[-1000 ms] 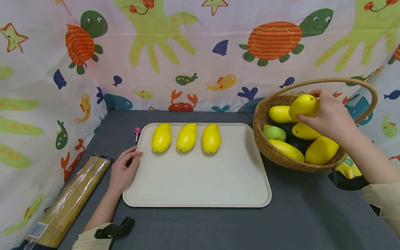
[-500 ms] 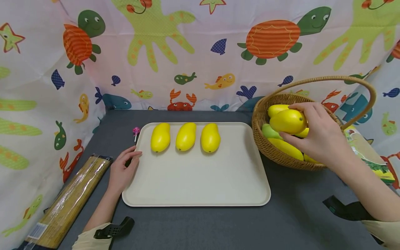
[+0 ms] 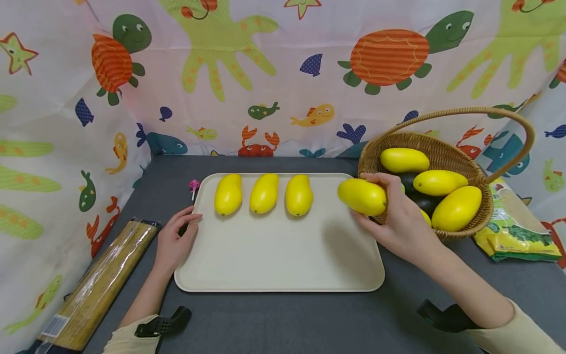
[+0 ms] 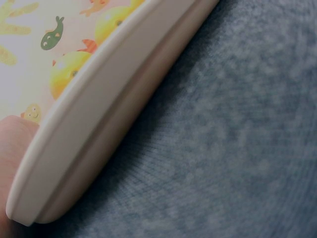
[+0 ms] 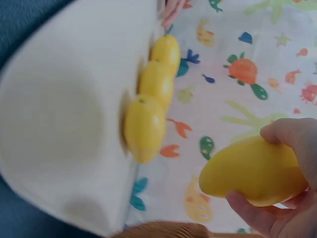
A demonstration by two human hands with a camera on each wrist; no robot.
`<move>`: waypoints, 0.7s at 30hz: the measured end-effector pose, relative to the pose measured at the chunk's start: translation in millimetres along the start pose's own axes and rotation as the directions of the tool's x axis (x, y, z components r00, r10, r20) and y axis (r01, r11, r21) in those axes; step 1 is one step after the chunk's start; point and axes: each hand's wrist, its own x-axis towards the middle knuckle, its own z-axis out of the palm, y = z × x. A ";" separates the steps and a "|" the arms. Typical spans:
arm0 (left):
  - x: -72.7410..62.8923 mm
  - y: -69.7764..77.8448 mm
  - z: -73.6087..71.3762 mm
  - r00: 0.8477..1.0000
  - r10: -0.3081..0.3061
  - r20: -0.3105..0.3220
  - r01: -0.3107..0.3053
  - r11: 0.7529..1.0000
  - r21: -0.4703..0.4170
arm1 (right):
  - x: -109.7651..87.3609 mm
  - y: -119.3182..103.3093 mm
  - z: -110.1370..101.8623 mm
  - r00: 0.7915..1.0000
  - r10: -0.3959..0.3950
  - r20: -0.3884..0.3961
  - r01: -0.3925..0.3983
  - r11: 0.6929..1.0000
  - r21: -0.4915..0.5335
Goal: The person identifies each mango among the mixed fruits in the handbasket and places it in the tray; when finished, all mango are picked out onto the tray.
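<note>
My right hand (image 3: 404,223) grips a yellow mango (image 3: 361,196) between thumb and fingers, over the right end of a cream tray (image 3: 278,255). The right wrist view shows that mango (image 5: 252,171) lying lengthwise in the grasp. Three more mangoes stand in a row along the tray's back half: a left one (image 3: 228,194), a middle one (image 3: 264,193) and a right one (image 3: 298,195). My left hand (image 3: 174,241) rests with relaxed fingers on the tray's left rim. In the left wrist view the tray's side (image 4: 99,114) hides most of that hand.
A wicker basket (image 3: 448,150) with a tall handle stands at right, holding several mangoes and a dark item. Behind it lies a yellow-green bag (image 3: 517,231). Left of the tray are a lollipop (image 3: 194,186) and a long pack of thin sticks (image 3: 101,285).
My right hand has carried the mango leftward out of the basket to above the tray's right end. The left hand has stayed on the tray's rim.
</note>
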 end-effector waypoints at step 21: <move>0.0 1.7 0.6 1.000 -0.017 -0.003 0.017 1.000 -0.011 | 14.9 46.5 88.5 0.969 0.005 0.245 -0.015 0.999 0.038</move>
